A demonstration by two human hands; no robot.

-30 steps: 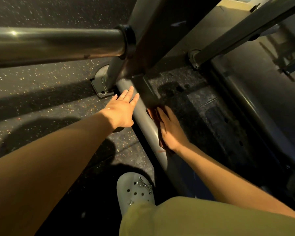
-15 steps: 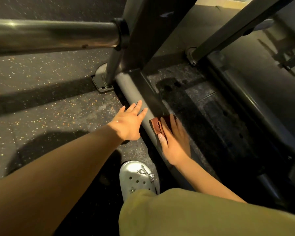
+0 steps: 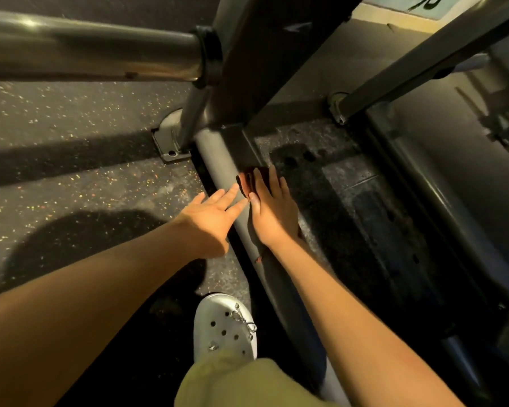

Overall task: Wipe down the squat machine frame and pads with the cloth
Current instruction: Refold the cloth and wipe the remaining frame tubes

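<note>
Right hand (image 3: 274,214) has slid the cloth (image 3: 247,182) further up the tube (image 3: 218,160), flat fingers (image 3: 274,179) pressing it there; left hand (image 3: 210,221) spread, empty. Cloth looks soft, light: pin it under your palm.

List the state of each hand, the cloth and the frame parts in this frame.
cloth, crumpled, lying on the floor frame tube.
right hand, flat, pressing the cloth down.
left hand, open, fingers straight over the floor frame tube.
floor frame tube, low, under both hands.
chrome bar, horizontal, untouched.
white clog, standing beside the floor frame tube.
</note>
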